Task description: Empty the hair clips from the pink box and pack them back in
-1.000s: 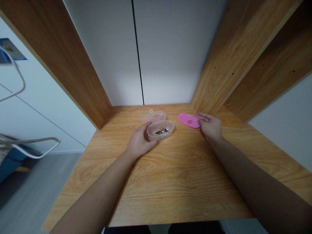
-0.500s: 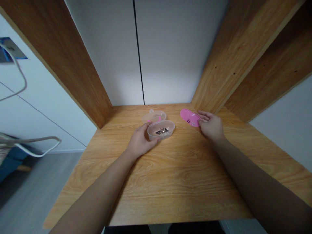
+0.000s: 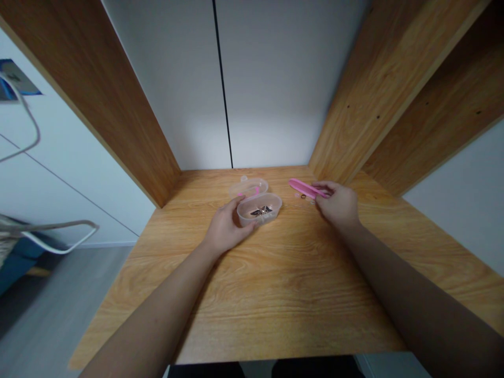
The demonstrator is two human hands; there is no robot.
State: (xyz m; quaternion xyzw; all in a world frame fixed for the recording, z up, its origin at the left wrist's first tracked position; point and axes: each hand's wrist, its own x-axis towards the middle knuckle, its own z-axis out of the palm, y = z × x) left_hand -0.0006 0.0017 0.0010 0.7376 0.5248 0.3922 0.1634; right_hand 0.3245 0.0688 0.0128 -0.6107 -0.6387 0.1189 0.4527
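Clear box [image 3: 250, 217] is at 12 o'clock on the desk [image 3: 255, 299], lid [image 3: 249, 186] flopped open at its 11. Left hand [image 3: 227, 226] is wrapped round its 9 o'clock end, thumb on the near wall. Pink piece [image 3: 301, 186] is tipped on edge at 1 o'clock, right hand [image 3: 339, 203] pinching its 4 o'clock end, little rings [image 3: 303, 197] on the wood just below. Both look like light plastic imo: box thin and a bit bendy, so hold the walls gently; pink one stiffish, maybe slick, so pinch the rim. Metal bits [image 3: 262, 211] inside probably slide around.
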